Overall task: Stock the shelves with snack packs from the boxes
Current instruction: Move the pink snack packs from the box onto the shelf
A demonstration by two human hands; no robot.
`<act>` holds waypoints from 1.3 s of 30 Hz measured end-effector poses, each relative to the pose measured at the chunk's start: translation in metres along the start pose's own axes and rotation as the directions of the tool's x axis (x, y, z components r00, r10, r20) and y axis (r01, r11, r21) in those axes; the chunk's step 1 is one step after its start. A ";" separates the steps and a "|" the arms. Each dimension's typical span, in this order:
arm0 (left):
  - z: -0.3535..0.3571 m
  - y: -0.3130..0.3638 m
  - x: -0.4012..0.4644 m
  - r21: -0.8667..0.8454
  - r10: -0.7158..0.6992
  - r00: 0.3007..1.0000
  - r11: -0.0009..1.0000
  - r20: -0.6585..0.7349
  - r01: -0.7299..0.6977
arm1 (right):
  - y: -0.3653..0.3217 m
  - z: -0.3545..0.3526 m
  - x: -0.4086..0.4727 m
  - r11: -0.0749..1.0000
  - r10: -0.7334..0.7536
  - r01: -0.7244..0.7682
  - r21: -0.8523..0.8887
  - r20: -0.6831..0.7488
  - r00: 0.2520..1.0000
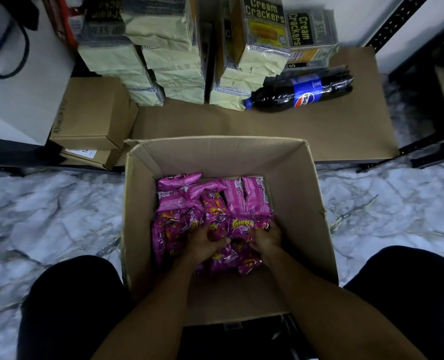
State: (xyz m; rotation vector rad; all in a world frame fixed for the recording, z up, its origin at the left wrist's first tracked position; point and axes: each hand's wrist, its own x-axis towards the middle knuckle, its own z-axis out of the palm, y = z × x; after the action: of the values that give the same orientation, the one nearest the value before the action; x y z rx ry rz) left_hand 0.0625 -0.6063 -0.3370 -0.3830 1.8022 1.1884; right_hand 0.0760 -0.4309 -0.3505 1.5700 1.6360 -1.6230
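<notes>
Both hands reach into the open cardboard box (293,193): the left hand (205,242) and right hand (267,237) curl round pink snack packs (215,203), seemingly gripping them, piled inside the box.

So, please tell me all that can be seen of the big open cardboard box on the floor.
The cardboard box is plain brown, looks like corrugated card, and stands upright on the marble-patterned floor, in front of the low shelf. Its top is open and its right rim has a small tear. Pink snack packs cover much of its bottom; bare card shows on the near side. The left hand and right hand reach inside, gripping packs. It sits between the person's knees.
</notes>
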 end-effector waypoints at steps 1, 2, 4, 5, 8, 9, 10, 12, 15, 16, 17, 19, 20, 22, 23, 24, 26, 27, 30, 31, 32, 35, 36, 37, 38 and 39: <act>0.001 -0.002 0.002 0.064 -0.025 0.999 0.998 0.031 0.023 | 0.001 -0.003 0.000 1.000 -0.008 0.008 -0.018 0.000 1.000; 0.000 -0.003 0.004 0.172 -0.063 0.997 0.984 0.053 0.053 | 0.001 -0.006 0.000 0.999 -0.005 0.005 -0.050 0.002 1.000; -0.001 -0.003 0.004 0.371 -0.125 0.988 0.925 0.092 0.082 | 0.002 -0.009 0.000 0.995 -0.004 0.004 -0.100 0.004 1.000; -0.002 -0.003 0.005 0.391 -0.123 0.988 0.917 0.096 0.077 | 0.002 -0.009 0.001 0.993 -0.013 0.013 -0.115 -0.001 1.000; -0.003 -0.005 0.001 0.143 -0.069 0.998 0.988 0.013 0.066 | 0.001 -0.010 -0.005 0.989 -0.027 0.024 -0.146 -0.019 0.999; -0.003 -0.006 0.000 0.012 -0.057 0.998 0.998 -0.032 0.057 | 0.000 -0.011 -0.008 0.989 -0.035 0.031 -0.144 -0.026 0.999; -0.004 -0.008 -0.001 -0.103 -0.062 0.996 0.993 -0.070 0.054 | 0.001 -0.012 -0.012 0.989 -0.036 0.032 -0.142 -0.028 0.999; -0.006 -0.010 -0.002 -0.180 -0.042 0.990 0.983 -0.136 0.017 | 0.005 -0.013 -0.015 0.992 -0.026 0.022 -0.126 -0.026 0.999; -0.010 -0.009 -0.005 0.105 0.167 0.976 0.983 -0.142 -0.153 | 0.009 -0.013 -0.019 0.992 -0.024 0.016 -0.121 -0.063 0.998; -0.010 -0.008 -0.009 0.243 0.215 0.973 0.951 -0.082 -0.189 | 0.010 -0.013 -0.022 0.992 -0.034 0.025 -0.127 -0.073 0.997; -0.009 -0.009 -0.013 0.355 0.241 0.970 0.910 -0.030 -0.215 | 0.012 -0.011 -0.025 0.990 -0.064 0.053 -0.133 -0.078 0.995; -0.006 -0.014 -0.017 0.470 0.222 0.975 0.863 -0.029 -0.183 | 0.011 -0.009 -0.030 0.978 -0.146 0.138 -0.156 -0.043 0.988; -0.005 -0.017 -0.020 0.456 0.179 0.982 0.879 -0.052 -0.136 | 0.012 -0.008 -0.030 0.966 -0.180 0.171 -0.192 -0.027 0.983; -0.006 -0.019 -0.025 0.383 0.079 0.995 0.922 -0.069 -0.046 | 0.015 -0.007 -0.025 0.931 -0.238 0.226 -0.287 -0.007 0.971; -0.008 -0.020 -0.025 0.403 0.052 0.998 0.915 -0.046 -0.029 | 0.017 -0.006 -0.021 0.906 -0.267 0.250 -0.341 -0.003 0.964; -0.010 -0.019 -0.027 0.443 0.026 0.999 0.897 -0.032 -0.009 | 0.015 -0.007 -0.026 0.892 -0.262 0.243 -0.380 0.002 0.965; -0.012 -0.017 -0.031 0.454 0.024 0.996 0.891 -0.083 0.016 | 0.009 -0.010 -0.040 0.914 -0.178 0.170 -0.368 0.011 0.984; -0.011 -0.017 -0.032 0.453 0.027 0.991 0.891 -0.134 0.037 | 0.009 -0.013 -0.046 0.923 -0.123 0.119 -0.366 0.012 0.992; -0.008 -0.020 -0.037 0.287 -0.038 0.939 0.947 -0.341 0.143 | 0.005 -0.026 -0.066 0.927 -0.096 0.096 -0.362 0.017 0.995; -0.007 -0.022 -0.037 0.178 -0.066 0.930 0.974 -0.362 0.138 | 0.004 -0.031 -0.069 0.926 -0.106 0.105 -0.362 0.018 0.994; -0.006 -0.020 -0.038 0.063 -0.099 0.926 0.989 -0.363 0.131 | 0.003 -0.034 -0.071 0.924 -0.112 0.111 -0.365 0.020 0.994; -0.006 -0.011 -0.034 -0.168 -0.195 0.905 0.976 -0.378 0.140 | -0.002 -0.039 -0.073 0.915 -0.132 0.134 -0.381 0.029 0.991; -0.007 -0.009 -0.033 -0.220 -0.227 0.899 0.964 -0.375 0.151 | -0.004 -0.040 -0.075 0.911 -0.144 0.145 -0.387 0.030 0.989; -0.007 -0.008 -0.031 -0.264 -0.242 0.894 0.953 -0.377 0.146 | -0.004 -0.041 -0.076 0.906 -0.156 0.155 -0.394 0.031 0.987; -0.008 -0.007 -0.030 -0.307 -0.260 0.883 0.941 -0.391 0.142 | -0.004 -0.043 -0.077 0.903 -0.159 0.157 -0.400 0.028 0.987; -0.008 -0.008 -0.027 -0.339 -0.276 0.861 0.932 -0.428 0.131 | -0.003 -0.046 -0.078 0.901 -0.166 0.161 -0.404 0.023 0.986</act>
State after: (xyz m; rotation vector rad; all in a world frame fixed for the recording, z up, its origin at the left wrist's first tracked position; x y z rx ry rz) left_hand 0.0781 -0.6232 -0.3185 -1.0994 1.9172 1.2910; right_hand 0.1183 -0.4248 -0.2709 1.2601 2.0010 -1.2373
